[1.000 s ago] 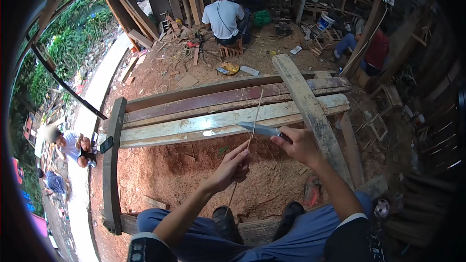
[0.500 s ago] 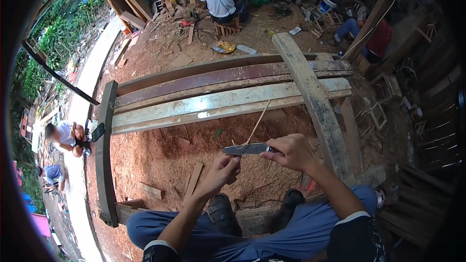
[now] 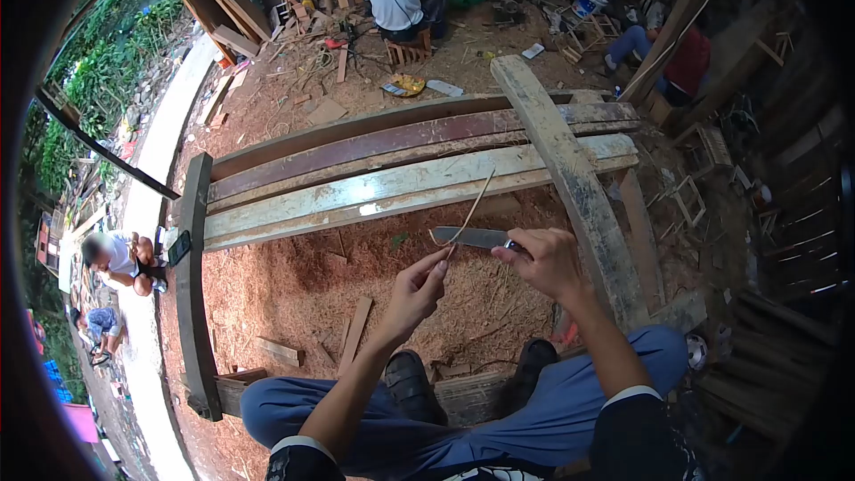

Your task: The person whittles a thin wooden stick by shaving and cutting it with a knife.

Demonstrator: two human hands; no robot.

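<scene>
My right hand [image 3: 545, 260] is closed around the handle of a knife [image 3: 481, 237], its blade pointing left. Between the thumb and fingers of my left hand [image 3: 419, 287] is pinched the lower end of a thin wooden strip [image 3: 472, 205], which slants up and to the right. The blade lies across the strip just above my left fingertips, and a small curled shaving [image 3: 436, 238] shows by the blade tip. Both hands are above the shavings-covered ground, in front of my knees.
A wooden bench frame with a pale plank [image 3: 356, 191] stretches ahead, crossed by a thick beam [image 3: 570, 169] at right. A phone [image 3: 180, 248] rests on its left post [image 3: 193, 303]. Other people sit at the back [image 3: 401, 0], right [image 3: 686, 62] and left [image 3: 120, 258]. Wood scraps [image 3: 356, 334] lie below.
Both hands have moved slightly up and to the right. The knife blade has gone from near my left fingertips to a little farther up, pointing away along the strip.
</scene>
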